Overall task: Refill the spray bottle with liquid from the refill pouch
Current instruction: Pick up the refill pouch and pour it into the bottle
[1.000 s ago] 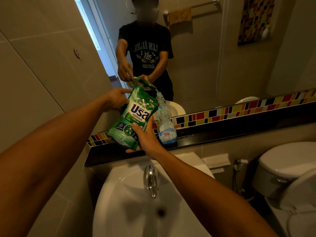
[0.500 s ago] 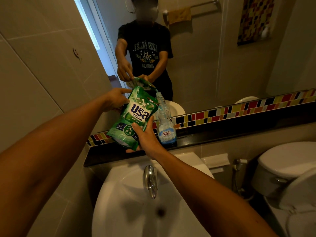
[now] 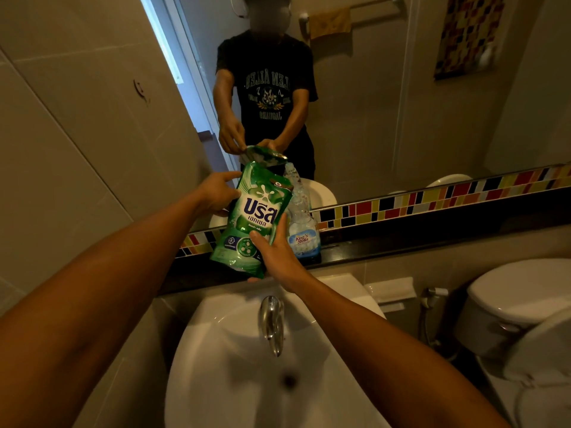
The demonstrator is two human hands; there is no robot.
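We judge the pour under way: the green refill pouch (image 3: 255, 219) is tipped so its top corner meets the neck of the clear spray bottle (image 3: 301, 225), which stands on the dark ledge (image 3: 401, 242) with its sprayer head off. How full it is we cannot tell. Our left hand (image 3: 216, 193) pinches the pouch's upper edge; below and right of that grip, our right hand (image 3: 273, 251) clamps its lower body, arms outstretched over the washbasin (image 3: 222, 366).

white sink (image 3: 216, 381), chrome faucet (image 3: 272, 322), mirror (image 3: 386, 118), toilet (image 3: 519, 304)
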